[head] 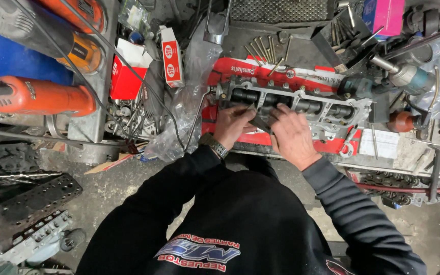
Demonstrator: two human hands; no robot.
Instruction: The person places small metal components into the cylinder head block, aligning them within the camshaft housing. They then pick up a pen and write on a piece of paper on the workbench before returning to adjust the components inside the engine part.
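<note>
A grey metal cylinder head (301,104) lies lengthwise on a red printed sheet (260,69) spread over the cluttered tabletop (413,147), directly ahead of the person. Both hands work at the near edge of the casting, toward its left end. The left hand (232,125), with a wristwatch (215,146) on the wrist, rests against the head with its fingers curled onto a small dark flat part (262,121) held between the two hands. The right hand (294,136) lies just beside it, fingers (281,113) pressed together and laid over the same part and the casting's edge; the exact grip underneath cannot be made out. A row of long bolts (266,51) lies on the surface behind the cylinder head. To the left stand red and white cardboard boxes (171,56) and a crumpled clear plastic bag (179,117). Orange power tools (42,97) lie at the far left. A teal power tool (408,76) rests to the right.
</note>
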